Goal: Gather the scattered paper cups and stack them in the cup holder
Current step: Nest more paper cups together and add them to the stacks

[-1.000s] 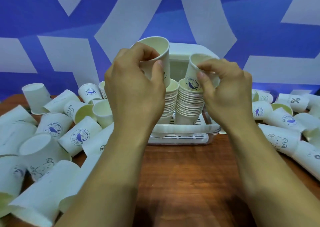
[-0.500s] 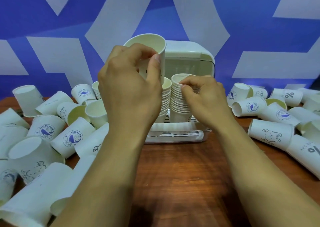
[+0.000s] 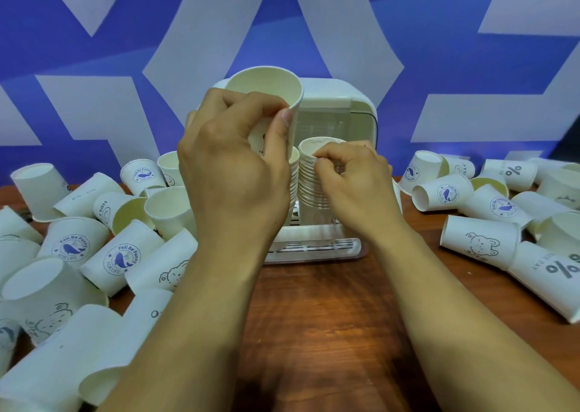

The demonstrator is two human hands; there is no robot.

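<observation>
A white cup holder (image 3: pixel 339 100) stands at the middle back of the wooden table, with two stacks of paper cups on its tray. My left hand (image 3: pixel 232 176) grips one upright paper cup (image 3: pixel 266 88) above the left stack (image 3: pixel 294 176), which it mostly hides. My right hand (image 3: pixel 354 182) has its fingers curled on the rim of the top cup of the right stack (image 3: pixel 312 173). Several loose paper cups lie scattered on both sides, such as a whale-print cup (image 3: pixel 120 259) at the left and a bear-print cup (image 3: pixel 480 242) at the right.
The holder's slotted drip tray (image 3: pixel 314 248) juts toward me. Bare brown table (image 3: pixel 320 333) shows between my forearms. A blue and white patterned wall (image 3: pixel 94 66) rises behind the table. Cups crowd the left edge and the right edge.
My right hand has pushed its cup down onto the right stack and now pinches the stack's top rim. My left hand has kept its cup raised over the left stack.
</observation>
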